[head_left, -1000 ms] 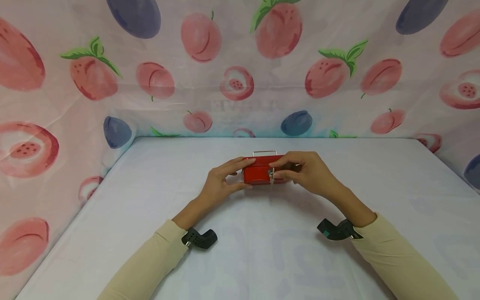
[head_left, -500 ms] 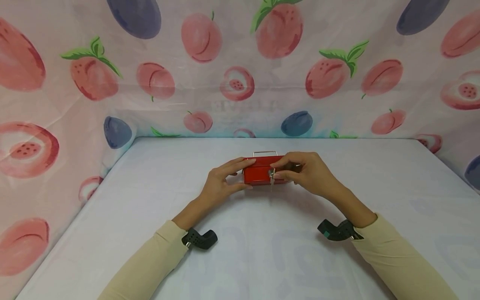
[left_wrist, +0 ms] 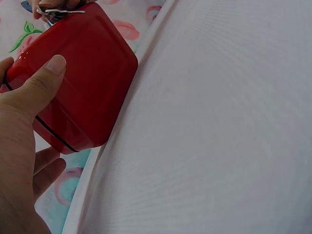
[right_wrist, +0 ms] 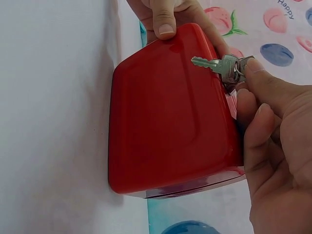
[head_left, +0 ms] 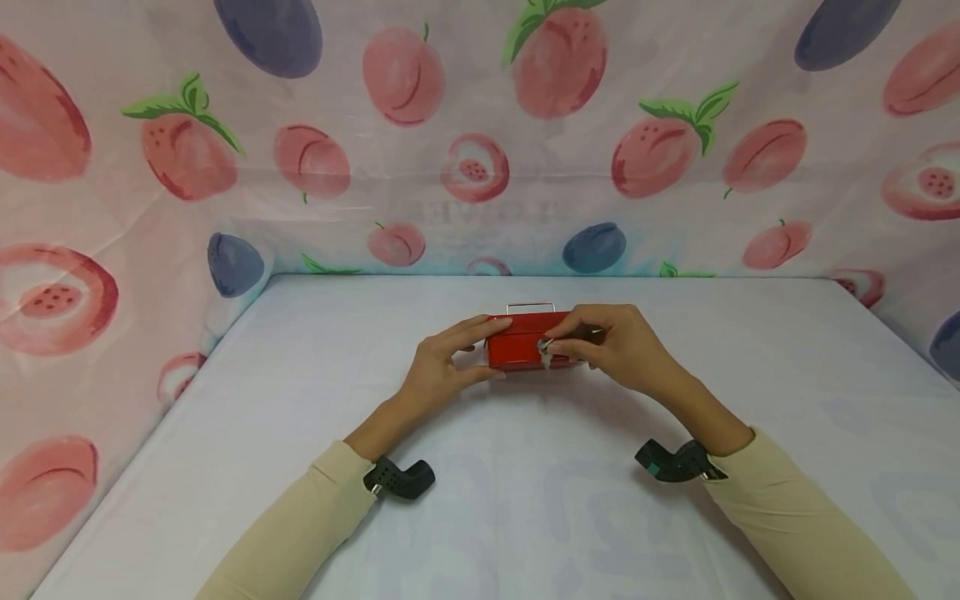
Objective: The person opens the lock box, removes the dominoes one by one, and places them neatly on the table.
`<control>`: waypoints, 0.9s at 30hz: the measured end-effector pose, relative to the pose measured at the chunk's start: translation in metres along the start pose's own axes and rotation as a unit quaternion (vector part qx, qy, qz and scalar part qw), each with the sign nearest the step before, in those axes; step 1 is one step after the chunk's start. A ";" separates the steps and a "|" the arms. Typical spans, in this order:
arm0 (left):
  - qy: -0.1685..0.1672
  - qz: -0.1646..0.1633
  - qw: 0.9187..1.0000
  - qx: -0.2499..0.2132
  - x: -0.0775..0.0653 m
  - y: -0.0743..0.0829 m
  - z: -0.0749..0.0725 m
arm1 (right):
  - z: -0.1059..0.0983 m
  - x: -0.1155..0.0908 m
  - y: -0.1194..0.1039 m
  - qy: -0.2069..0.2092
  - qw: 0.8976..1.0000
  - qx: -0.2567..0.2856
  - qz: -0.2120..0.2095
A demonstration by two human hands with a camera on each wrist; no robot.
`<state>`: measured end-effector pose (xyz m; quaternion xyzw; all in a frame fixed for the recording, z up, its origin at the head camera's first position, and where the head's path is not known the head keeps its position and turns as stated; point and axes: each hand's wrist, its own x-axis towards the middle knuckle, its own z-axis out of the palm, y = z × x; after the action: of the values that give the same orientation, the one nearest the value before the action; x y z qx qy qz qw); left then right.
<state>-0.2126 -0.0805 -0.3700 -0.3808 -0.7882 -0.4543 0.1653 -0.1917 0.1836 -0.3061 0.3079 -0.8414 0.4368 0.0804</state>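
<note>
A small red metal cash box [head_left: 513, 348] with a thin wire handle [head_left: 529, 305] stands on the white-covered table, its lid down. My left hand [head_left: 438, 358] grips its left end, thumb low on the front and fingers over the top; the thumb [left_wrist: 44, 80] presses the red face in the left wrist view. At the lock on the front, my right hand [head_left: 618, 346] pinches the head of a key [right_wrist: 247, 63] between thumb and forefinger. A second key [right_wrist: 209, 63] hangs loose from the same ring. The pinching fingers partly hide the lock.
White cloth [head_left: 480, 500] covers the table around the box. A fruit-patterned curtain [head_left: 480, 225] rises along the back edge and the left side. Dark wrist camera mounts [head_left: 401, 477] stick out from both sleeves.
The pinched key has turned from upright to a slant, and the hanging key has shifted slightly with it. The left hand and the cash box stay in place.
</note>
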 end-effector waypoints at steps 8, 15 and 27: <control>0.000 -0.002 1.000 0.003 0.000 0.000 -0.001 | 0.000 0.000 0.000 -0.004 1.000 0.003 0.000; -0.003 0.006 1.000 0.000 0.000 -0.001 -0.001 | 0.001 -0.001 -0.001 0.003 1.000 0.004 -0.001; -0.004 0.010 1.000 -0.006 0.000 -0.003 -0.001 | 0.005 0.000 -0.002 0.012 1.000 -0.003 -0.026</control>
<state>-0.2151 -0.0819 -0.3713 -0.3914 -0.7825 -0.4555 0.1645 -0.1899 0.1789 -0.3080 0.3240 -0.8334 0.4357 0.1031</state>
